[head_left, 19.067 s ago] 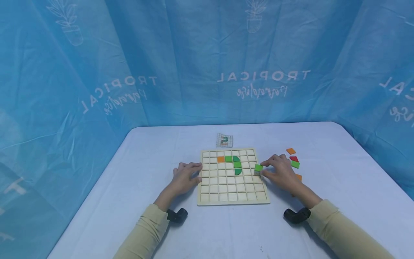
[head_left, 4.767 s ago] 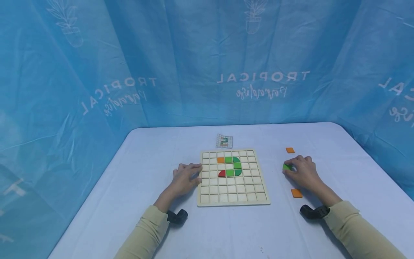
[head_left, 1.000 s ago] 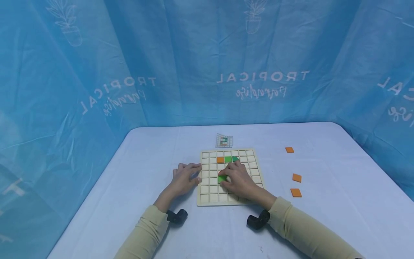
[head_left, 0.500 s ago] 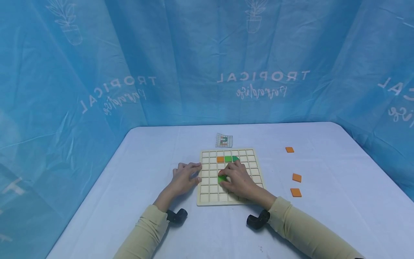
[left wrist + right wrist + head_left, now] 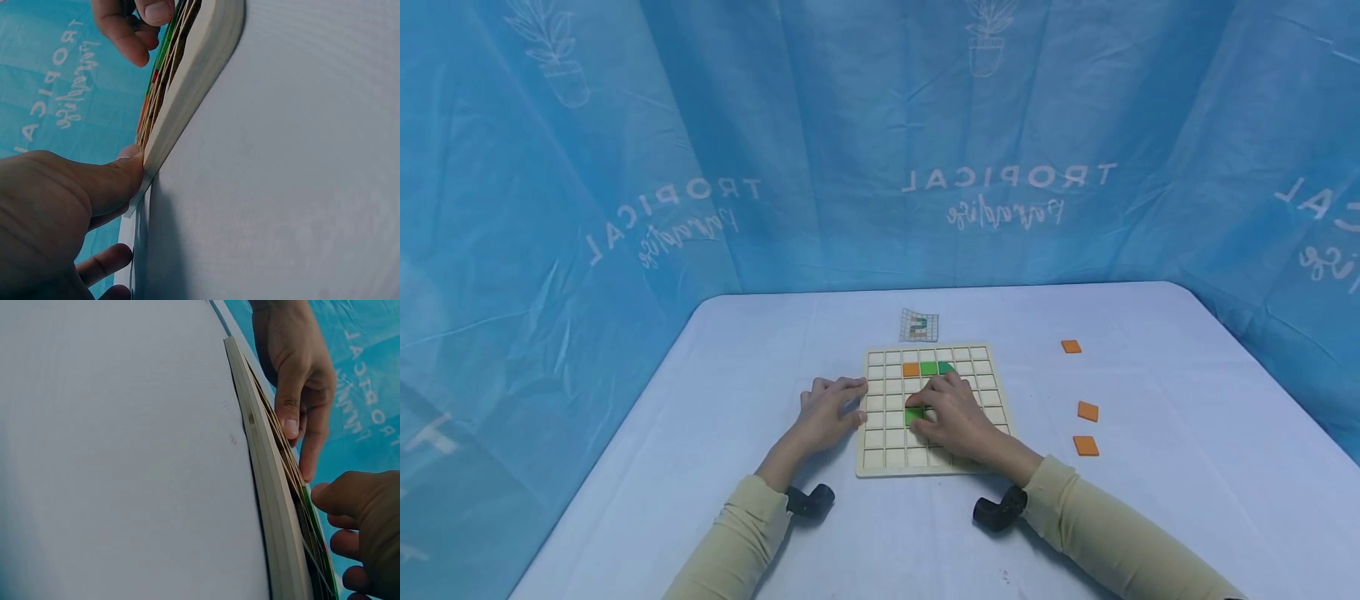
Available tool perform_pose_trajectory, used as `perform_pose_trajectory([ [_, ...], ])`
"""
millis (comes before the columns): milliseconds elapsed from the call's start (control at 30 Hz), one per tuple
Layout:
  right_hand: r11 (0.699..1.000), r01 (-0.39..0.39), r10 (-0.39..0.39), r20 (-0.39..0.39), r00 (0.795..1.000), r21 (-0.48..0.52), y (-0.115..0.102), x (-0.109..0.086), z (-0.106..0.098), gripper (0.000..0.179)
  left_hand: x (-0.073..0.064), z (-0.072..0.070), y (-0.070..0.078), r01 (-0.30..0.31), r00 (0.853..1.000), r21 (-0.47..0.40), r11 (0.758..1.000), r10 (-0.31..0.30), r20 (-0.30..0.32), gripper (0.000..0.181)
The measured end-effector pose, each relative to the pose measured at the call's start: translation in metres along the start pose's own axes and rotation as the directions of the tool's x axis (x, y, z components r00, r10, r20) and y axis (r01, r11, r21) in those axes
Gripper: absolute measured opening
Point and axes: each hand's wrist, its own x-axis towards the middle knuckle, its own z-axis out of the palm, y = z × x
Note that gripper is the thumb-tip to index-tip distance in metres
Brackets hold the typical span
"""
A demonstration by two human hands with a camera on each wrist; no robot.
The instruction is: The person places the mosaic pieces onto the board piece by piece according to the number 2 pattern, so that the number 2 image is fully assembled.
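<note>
In the head view a cream grid board (image 5: 895,458) lies on the table. My left hand (image 5: 829,414) rests at its left edge, with thumb and forefinger touching the rim; the left wrist view shows the left thumb (image 5: 122,178) against that rim. Over the board's middle, my right hand (image 5: 955,421) has thumb and forefinger around a light green square tile (image 5: 913,416), which looks flat in a cell. A red tile (image 5: 912,400) shows partly above it. Along the upper row sit an orange tile (image 5: 911,369), a green tile (image 5: 928,368) and a dark green rounded tile (image 5: 945,367). The right hand hides other cells.
Three loose orange tiles lie right of the board: one far back (image 5: 1071,347), a middle one (image 5: 1087,411) and a nearer one (image 5: 1086,446). Behind the board lies a small printed grid card (image 5: 919,326). A blue curtain (image 5: 880,208) hangs beyond the white table (image 5: 760,350).
Since several seconds ago, my right hand has carried the green tile from the table's right side onto the board. Within the last second the tile has settled flatter. My left hand stays put.
</note>
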Motion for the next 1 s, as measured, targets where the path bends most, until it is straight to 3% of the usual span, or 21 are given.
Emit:
perform_pose_trajectory([
  [233, 0.999, -0.048, 0.048, 0.006, 0.999, 0.005, 0.004, -0.002, -0.012, 0.022, 0.0, -0.001, -0.001, -0.004, 1.0, 0.001, 1.0, 0.004, 0.002, 0.049],
  [467, 0.998, -0.064, 0.063, -0.046, 0.997, -0.019, 0.016, -0.007, -0.029, 0.025, 0.0, -0.002, -0.002, -0.011, 1.0, -0.003, 1.0, 0.011, -0.004, 0.05],
  [667, 0.996, -0.08, 0.075, -0.102, 0.992, -0.049, 0.038, -0.01, -0.045, 0.028, -0.001, 0.0, -0.002, -0.003, 1.0, 0.004, 1.0, 0.003, 0.002, 0.049],
  [1000, 0.964, -0.249, 0.237, -0.123, 0.964, -0.097, 0.089, -0.013, -0.08, 0.029, -0.001, 0.0, 0.0, -0.007, 1.0, -0.007, 1.0, 0.007, -0.007, 0.049],
])
